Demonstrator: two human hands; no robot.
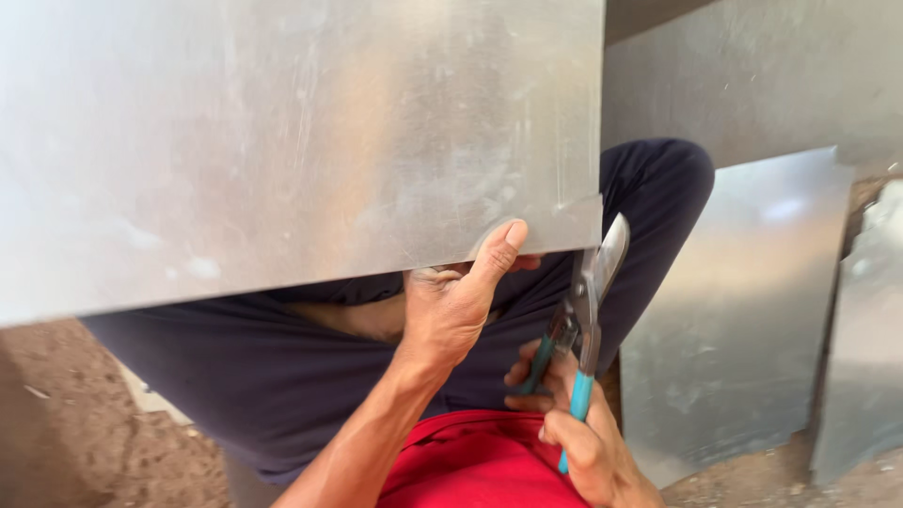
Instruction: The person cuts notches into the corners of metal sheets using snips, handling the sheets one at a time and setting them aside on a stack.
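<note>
Metal sheet (pixel 282 141): I see 1 large panel held across the lap, filling the upper left of the view.
Left hand (pixel 451 306): closed on the sheet's lower edge, thumb pressed flat on its face.
Tin snips (pixel 581 315): teal handles, blades parted at the sheet's right corner.
Right hand (pixel 574 428): wrapped around the snip handles.
Other sheets (pixel 738 310): 2 panels stand on the dirt floor (pixel 85 414) to the right.

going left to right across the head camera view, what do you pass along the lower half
Brown dirt floor → left hand gripping the large shiny sheet-metal panel → teal-handled tin snips in the right hand → smaller leaning metal sheet
</note>
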